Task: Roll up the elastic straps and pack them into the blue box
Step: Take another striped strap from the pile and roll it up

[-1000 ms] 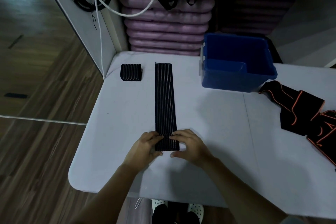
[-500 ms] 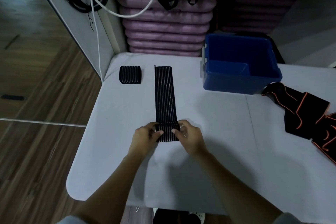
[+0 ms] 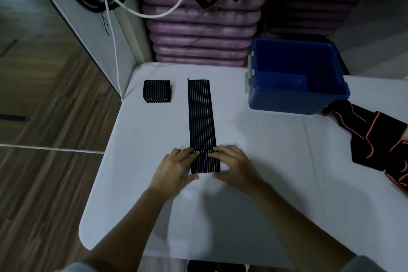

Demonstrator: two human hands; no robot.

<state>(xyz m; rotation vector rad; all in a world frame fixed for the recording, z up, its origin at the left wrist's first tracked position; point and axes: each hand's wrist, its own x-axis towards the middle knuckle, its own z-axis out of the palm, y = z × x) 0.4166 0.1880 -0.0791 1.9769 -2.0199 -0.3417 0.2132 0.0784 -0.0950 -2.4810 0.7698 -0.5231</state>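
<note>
– On the white table (image 3: 276, 172), near its front edge, what are the hands doing?
– Both are on the near end of a long black striped elastic strap (image 3: 201, 117). That end is turned over into a short roll (image 3: 205, 163). The left hand (image 3: 174, 170) grips the roll's left side and the right hand (image 3: 236, 165) its right side. On each hand the fingers curl over the top of the roll and the thumb lies at its near edge.
– And the rest of it?
– It lies flat and straight on the table, running away from the person toward the far edge.
– Is any strap done?
– One rolled strap (image 3: 157, 91) rests at the far left, near the flat strap's far end but not touching it.
– Where is the blue box (image 3: 287, 101)?
– It stands at the far right of the table, open at the top, well apart from both hands.
– Anything else around?
– Black fabric pieces (image 3: 364, 139) with orange trim lie at the right edge, just beside the box. Purple mats (image 3: 198, 28) are stacked behind the table, and a white cable (image 3: 154, 15) hangs in front of them.
</note>
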